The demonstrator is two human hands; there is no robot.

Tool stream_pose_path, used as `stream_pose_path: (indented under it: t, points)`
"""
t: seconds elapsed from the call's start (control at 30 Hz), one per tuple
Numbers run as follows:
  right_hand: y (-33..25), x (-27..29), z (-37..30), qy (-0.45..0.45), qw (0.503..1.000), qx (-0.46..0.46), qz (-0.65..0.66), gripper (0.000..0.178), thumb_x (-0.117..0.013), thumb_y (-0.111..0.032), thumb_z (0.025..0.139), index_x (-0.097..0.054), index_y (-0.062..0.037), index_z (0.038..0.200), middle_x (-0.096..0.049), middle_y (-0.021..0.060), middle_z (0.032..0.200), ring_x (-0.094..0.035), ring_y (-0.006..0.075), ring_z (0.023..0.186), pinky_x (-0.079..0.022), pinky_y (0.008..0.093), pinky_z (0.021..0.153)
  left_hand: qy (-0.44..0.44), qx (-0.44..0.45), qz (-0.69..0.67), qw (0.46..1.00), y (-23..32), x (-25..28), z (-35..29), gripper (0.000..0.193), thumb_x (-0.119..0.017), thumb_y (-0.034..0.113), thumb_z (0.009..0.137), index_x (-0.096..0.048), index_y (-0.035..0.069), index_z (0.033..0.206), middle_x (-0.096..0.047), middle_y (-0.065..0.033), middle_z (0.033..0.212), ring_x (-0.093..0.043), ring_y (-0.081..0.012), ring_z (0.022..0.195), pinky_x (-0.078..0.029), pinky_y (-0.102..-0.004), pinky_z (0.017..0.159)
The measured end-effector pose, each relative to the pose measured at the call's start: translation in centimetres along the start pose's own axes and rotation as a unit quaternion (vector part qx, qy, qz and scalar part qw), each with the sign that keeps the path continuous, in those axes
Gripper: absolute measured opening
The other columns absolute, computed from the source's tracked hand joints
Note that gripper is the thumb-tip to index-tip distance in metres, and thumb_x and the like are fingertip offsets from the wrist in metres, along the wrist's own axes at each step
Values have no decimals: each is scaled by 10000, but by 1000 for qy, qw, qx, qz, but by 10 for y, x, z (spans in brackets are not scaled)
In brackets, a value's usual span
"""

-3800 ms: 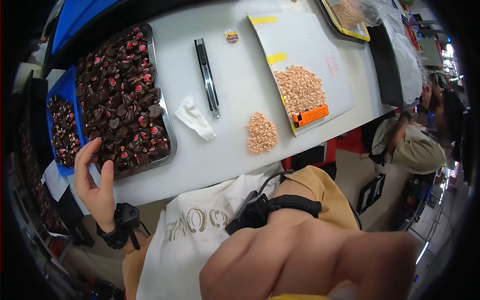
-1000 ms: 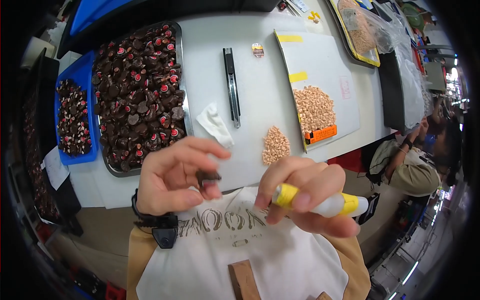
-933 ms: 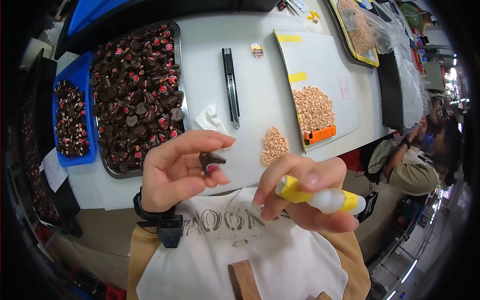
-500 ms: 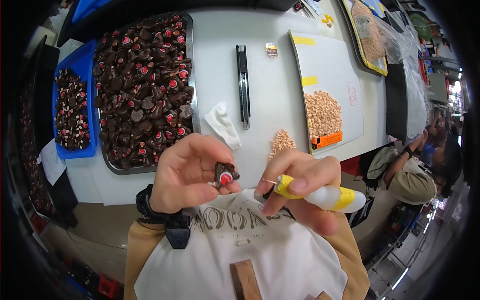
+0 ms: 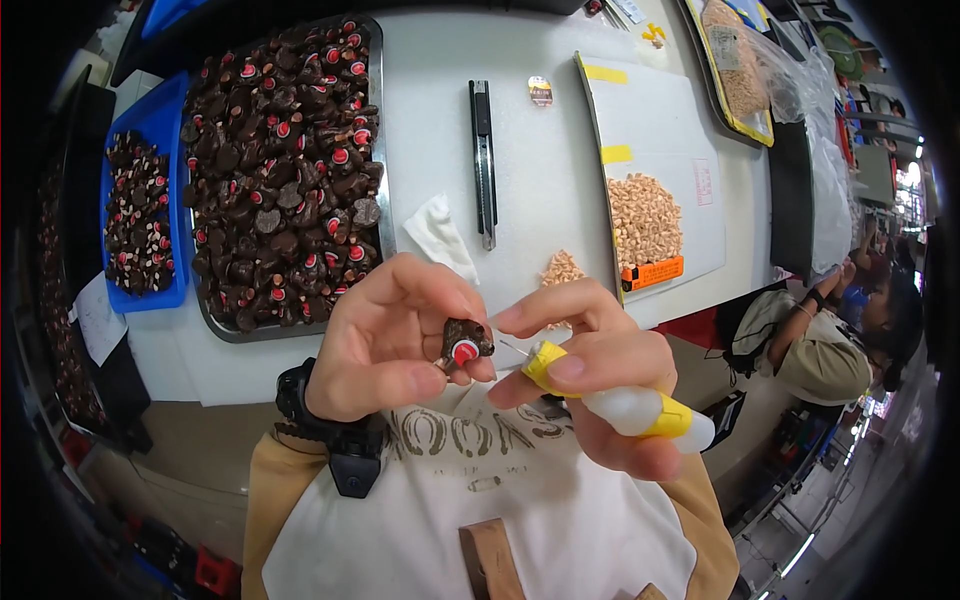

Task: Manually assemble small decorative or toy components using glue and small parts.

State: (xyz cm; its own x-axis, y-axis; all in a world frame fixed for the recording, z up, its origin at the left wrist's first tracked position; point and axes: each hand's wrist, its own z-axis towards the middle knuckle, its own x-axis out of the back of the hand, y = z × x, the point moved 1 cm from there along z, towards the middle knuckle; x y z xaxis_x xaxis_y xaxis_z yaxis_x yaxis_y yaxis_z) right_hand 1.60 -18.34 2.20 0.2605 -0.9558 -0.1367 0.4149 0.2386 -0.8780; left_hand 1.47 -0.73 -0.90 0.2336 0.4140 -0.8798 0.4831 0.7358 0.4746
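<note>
My left hand (image 5: 385, 345) is closed, pinching a small dark brown figurine (image 5: 474, 334) with a round red-and-white part facing me. Close to its right side, my right hand (image 5: 625, 355) grips a white squeeze bottle (image 5: 622, 409) wrapped in yellow tape. A thin needle tip on the bottle points toward the figurine, seemingly with a small gap. Beyond the right fingers lies a small heap of tan pieces (image 5: 561, 268), partly hidden by that hand. A crumpled white cloth (image 5: 440, 238) rests past the left fingertips.
A metal tray (image 5: 388, 200) full of similar brown figurines stands at left, beside a blue bin (image 5: 180, 225) with more. A black utility knife (image 5: 483, 165) lies mid-table. At right, tan pieces (image 5: 645, 222) sit on a white board (image 5: 690, 130). Another person (image 5: 825, 340) is at far right.
My right hand has moved left with the bottle, bringing its needle nearer the figurine. The left hand has shifted slightly right and up, still holding the figurine.
</note>
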Motion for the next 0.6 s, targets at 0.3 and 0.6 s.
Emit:
stream_pose_path:
  t: [0.3, 0.6]
  points:
    - [-3, 7, 3, -73, 997, -11, 6, 676, -390, -576, 902, -602, 62, 977, -678, 143, 786, -620, 413, 893, -525, 427, 676, -9, -1, 1, 1000, 0, 4, -2, 364, -596, -71, 726, -489, -11, 1068, -530, -132, 1038, -612, -209, 928, -503, -327, 846]
    - [-2, 11, 2, -147, 989, -15, -27, 668, -286, -559, 915, -516, 60, 1014, -578, 327, 900, -612, 423, 901, -589, 371, 490, -16, -4, 17, 1000, 0, 6, -4, 387, -615, -57, 735, -488, -34, 1100, -532, -127, 1067, -610, -204, 941, -508, -338, 850]
